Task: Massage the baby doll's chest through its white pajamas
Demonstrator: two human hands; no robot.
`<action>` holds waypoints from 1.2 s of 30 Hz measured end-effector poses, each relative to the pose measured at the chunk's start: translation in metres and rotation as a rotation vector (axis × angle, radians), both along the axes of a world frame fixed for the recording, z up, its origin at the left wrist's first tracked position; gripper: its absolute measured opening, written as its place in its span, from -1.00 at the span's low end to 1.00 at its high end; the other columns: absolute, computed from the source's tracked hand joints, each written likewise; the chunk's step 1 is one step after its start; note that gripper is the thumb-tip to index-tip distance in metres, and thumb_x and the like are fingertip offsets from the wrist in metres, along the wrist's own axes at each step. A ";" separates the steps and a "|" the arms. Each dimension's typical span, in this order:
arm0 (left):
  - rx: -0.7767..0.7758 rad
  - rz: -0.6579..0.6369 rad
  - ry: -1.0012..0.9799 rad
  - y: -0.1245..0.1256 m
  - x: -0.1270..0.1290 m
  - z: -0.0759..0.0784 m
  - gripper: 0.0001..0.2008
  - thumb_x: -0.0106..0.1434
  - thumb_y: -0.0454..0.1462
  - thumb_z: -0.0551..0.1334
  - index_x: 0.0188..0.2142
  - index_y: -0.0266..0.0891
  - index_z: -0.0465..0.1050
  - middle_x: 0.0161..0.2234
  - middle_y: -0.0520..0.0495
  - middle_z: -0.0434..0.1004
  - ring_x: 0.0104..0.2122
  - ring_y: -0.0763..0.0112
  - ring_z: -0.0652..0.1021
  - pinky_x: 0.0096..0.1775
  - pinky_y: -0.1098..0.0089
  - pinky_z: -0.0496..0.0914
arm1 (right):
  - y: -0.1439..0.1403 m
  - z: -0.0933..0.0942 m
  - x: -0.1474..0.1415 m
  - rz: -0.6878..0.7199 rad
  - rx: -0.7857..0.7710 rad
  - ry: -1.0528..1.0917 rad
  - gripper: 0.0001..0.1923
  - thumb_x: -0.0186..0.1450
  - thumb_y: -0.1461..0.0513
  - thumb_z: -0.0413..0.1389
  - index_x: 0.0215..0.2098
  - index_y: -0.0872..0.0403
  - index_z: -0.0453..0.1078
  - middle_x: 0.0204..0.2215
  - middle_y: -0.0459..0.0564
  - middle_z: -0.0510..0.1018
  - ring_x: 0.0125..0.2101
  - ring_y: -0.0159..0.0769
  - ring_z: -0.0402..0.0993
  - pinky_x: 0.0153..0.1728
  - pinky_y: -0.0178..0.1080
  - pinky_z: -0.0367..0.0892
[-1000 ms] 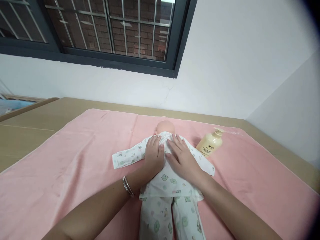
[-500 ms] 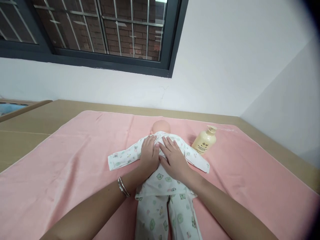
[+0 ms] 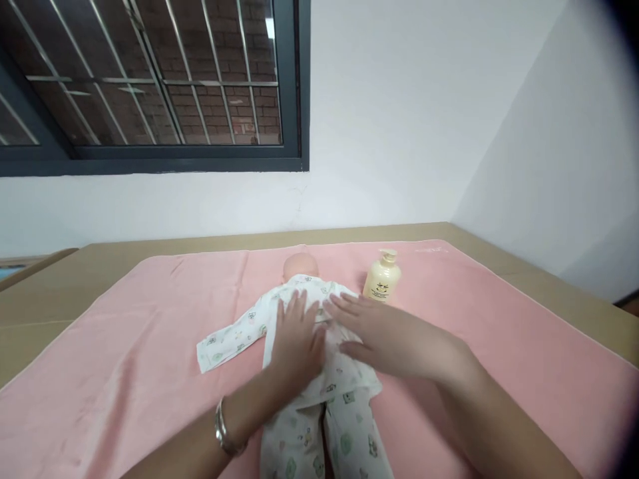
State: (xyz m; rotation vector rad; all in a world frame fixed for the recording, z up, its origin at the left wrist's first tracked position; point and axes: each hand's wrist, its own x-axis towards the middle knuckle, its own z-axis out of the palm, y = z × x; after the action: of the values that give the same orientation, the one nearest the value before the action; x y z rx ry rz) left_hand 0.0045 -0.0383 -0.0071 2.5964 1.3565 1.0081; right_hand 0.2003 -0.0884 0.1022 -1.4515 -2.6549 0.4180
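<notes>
Lying near illegibly labelled bottle [image 3: 382, 275], doll [image 3: 345, 384]

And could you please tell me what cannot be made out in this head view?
In the head view:
- Bottle: some of the lettering, too small to read.
- Shirt: the cuff on the bottle's side, apparently behind the right hand.
- Trousers: lower ends, cut off by the bottom edge.
- Left hand: palm contact, hidden by the blurred hand itself.
</notes>
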 end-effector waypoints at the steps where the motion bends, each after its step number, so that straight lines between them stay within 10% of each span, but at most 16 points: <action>1: -0.039 -0.115 0.013 -0.011 0.007 0.006 -0.60 0.32 -0.26 0.04 0.13 -0.24 0.32 0.24 -0.23 0.24 0.30 -0.02 0.11 0.25 -0.24 -0.14 | 0.002 0.006 0.010 -0.070 0.023 0.015 -0.34 0.39 0.01 -0.12 0.37 0.03 -0.12 0.35 0.02 -0.04 0.34 -0.06 -0.16 0.28 0.03 -0.03; 6: -0.521 -0.631 -0.198 -0.042 0.044 0.045 -0.72 0.34 -0.18 0.07 -0.08 -0.02 0.51 -0.02 -0.05 0.55 0.10 0.20 0.44 0.23 0.10 0.17 | 0.019 0.017 0.058 -0.373 0.144 0.074 -0.36 0.39 -0.01 -0.13 0.37 -0.02 -0.10 0.35 -0.04 -0.03 0.32 -0.02 -0.11 0.24 0.04 0.08; 13: -1.157 -0.511 -1.072 0.037 0.122 0.090 -0.70 0.35 -0.15 0.07 -0.20 -0.24 0.51 0.01 -0.16 0.50 0.13 0.26 0.41 0.21 0.28 0.21 | 0.062 0.002 0.083 -0.571 0.218 0.033 -0.43 0.39 0.16 -0.14 0.31 0.23 0.04 0.33 0.22 0.03 0.32 0.02 -0.10 0.22 0.05 0.09; 18: -1.339 -0.372 -1.378 0.079 0.151 0.099 -0.55 0.36 -0.05 -0.02 -0.01 -0.35 0.36 0.15 -0.34 0.32 0.17 0.26 0.37 0.12 0.34 0.33 | 0.070 -0.001 0.082 -0.514 0.221 0.024 -0.52 0.37 0.28 -0.15 0.23 0.26 0.17 0.30 0.27 0.10 0.31 -0.05 -0.04 0.23 0.00 0.05; 28: -1.431 -0.305 -1.406 0.067 0.150 0.098 -0.45 0.34 -0.05 -0.04 0.16 -0.37 0.24 0.19 -0.30 0.31 0.20 0.30 0.34 0.12 0.39 0.32 | 0.067 0.003 0.063 -0.662 0.330 -0.156 -0.74 0.31 0.39 -0.13 -0.14 0.21 0.35 -0.18 0.26 0.54 -0.14 -0.08 0.48 -0.13 -0.18 0.28; 36: -1.476 -0.251 -1.364 0.011 0.080 0.095 -0.65 0.29 -0.18 0.05 -0.05 -0.34 0.42 0.10 -0.30 0.42 0.13 0.25 0.43 0.18 0.31 0.26 | 0.071 0.011 0.060 -0.766 0.213 -0.151 -0.70 0.39 0.29 -0.19 -0.02 0.15 0.28 -0.25 0.20 0.57 -0.32 -0.12 0.52 -0.48 -0.27 0.20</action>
State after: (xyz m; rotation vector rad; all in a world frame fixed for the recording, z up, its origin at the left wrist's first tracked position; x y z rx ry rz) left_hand 0.0842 -0.0277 0.0881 0.6192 0.7097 0.8067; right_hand 0.2605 -0.0176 0.1132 -2.2947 -1.9140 -0.0466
